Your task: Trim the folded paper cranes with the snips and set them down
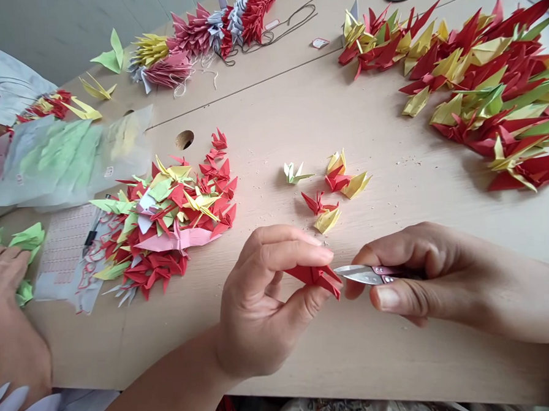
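Near the scene's middle, the left hand (259,313) has its fingers (298,253) clamped on a red paper crane (311,275); to the right, the right hand (448,279) grips small scissors (363,274) pointing at it. Farther out, small cranes (337,181) dot the tabletop (403,370), left of them a mixed heap (160,266).

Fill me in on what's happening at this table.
The person's left hand pinches a folded red paper piece; the right hand grips a small pointed metal cutting tool, its tip close to the paper's edge. Just beyond lie a few small red, yellow and pale green paper birds; a multicoloured heap of paper birds lies to the left.
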